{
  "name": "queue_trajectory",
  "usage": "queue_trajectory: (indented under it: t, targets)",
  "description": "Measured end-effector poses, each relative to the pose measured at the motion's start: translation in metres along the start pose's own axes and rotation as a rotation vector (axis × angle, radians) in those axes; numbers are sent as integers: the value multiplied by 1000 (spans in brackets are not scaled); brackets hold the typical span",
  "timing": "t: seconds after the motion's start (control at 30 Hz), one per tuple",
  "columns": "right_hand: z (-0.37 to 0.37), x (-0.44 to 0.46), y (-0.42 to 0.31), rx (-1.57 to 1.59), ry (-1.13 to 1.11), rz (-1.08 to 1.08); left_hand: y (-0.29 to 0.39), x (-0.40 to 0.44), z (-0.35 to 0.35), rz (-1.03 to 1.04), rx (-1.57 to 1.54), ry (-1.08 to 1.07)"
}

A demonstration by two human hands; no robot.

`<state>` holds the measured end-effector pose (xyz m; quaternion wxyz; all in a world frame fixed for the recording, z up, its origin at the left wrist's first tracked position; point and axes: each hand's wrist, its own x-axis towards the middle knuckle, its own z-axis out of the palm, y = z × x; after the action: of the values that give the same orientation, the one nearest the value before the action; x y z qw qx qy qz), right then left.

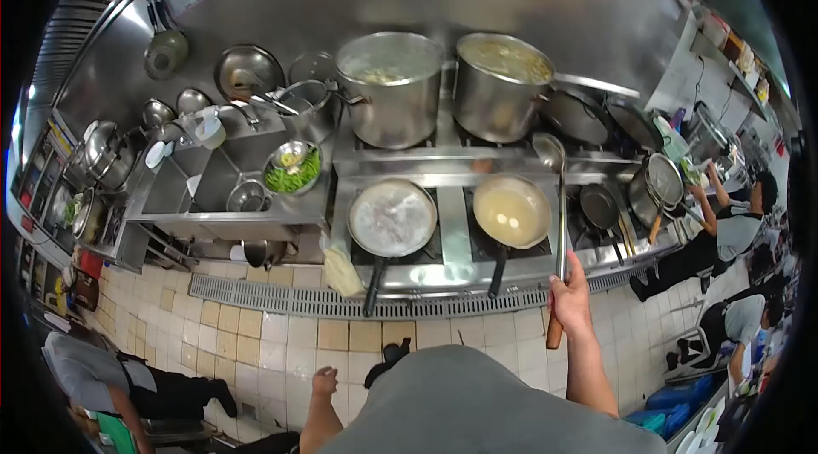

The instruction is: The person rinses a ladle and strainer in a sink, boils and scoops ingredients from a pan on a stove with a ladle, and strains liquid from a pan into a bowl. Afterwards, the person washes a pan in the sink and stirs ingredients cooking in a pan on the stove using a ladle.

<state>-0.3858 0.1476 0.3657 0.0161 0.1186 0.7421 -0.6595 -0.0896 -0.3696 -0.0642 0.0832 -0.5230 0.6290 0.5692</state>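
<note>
My right hand (571,296) is wrapped round the long handle of a ladle (549,150), whose wooden end shows below my fist. The ladle's bowl is raised near the stove's back ledge, to the right of the pans. My left hand (325,380) hangs low at my side, fingers curled, with nothing visible in it. On the front burners sit a frying pan (393,217) of whitish, bubbling liquid and a second frying pan (511,213) of yellowish liquid with pale round spots. Both pan handles point toward me.
Two large stockpots (394,109) stand behind the pans. Left of the stove are sinks (170,185) and a bowl of chopped greens (292,168). A dark skillet (599,207) and a pot (654,185) are on the right. Co-workers (737,232) stand at both sides. A floor drain (426,307) runs below.
</note>
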Motion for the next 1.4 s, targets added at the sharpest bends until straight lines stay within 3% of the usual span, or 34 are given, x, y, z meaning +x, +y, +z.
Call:
queue_trajectory:
  t: [0.03, 0.13, 0.17, 0.3, 0.4, 0.5, 0.57, 0.6, 0.73, 0.8, 0.93, 1.0, 1.03, 1.1, 1.23, 1.3, 1.4]
  targets:
    - [18, 7, -12, -168, 25, -92, 32, 9, -8, 109, -59, 57]
    - [70, 42, -58, -186, -78, -307, 96, 30, -48, 311, -125, 43]
    - [87, 56, -80, -131, -161, -289, 107, 36, -60, 374, -173, 43]
    - [178, 156, -135, -66, -326, -385, 87, 57, -110, 384, -68, 150]
    - [243, 226, -179, -178, -349, -386, 11, 67, -135, 144, -116, 265]
    - [284, 280, -199, -286, -347, -351, -59, 13, -128, -162, -310, 347]
    - [303, 314, -201, -219, -375, -289, -116, -13, -118, -482, -299, 275]
    - [301, 280, -220, -81, -378, -182, -138, -33, -110, -533, -220, 194]
    - [298, 286, -219, -32, -368, -164, -170, -78, -62, -524, -9, -43]
    - [303, 315, -210, -173, -370, -323, -167, -83, -55, -491, 17, -70]
    - [306, 318, -219, -244, -375, -269, -159, -69, -66, -437, -17, -35]
    - [308, 305, -225, 53, -450, -80, -142, -49, -80, -360, -133, 53]
    - [308, 306, -225, 53, -449, -81, -130, -35, -88, -307, -235, 114]
    - [310, 312, -228, 391, -479, 168, -112, -6, -103, -174, -427, 217]
    - [307, 322, -236, 719, -570, 309, -37, 13, -131, -91, -424, 251]
    - [300, 322, -240, 802, -559, 305, -25, 23, -136, -50, -393, 225]
    - [282, 328, -237, 1101, -766, 308, -29, 17, -137, -138, -371, 146]
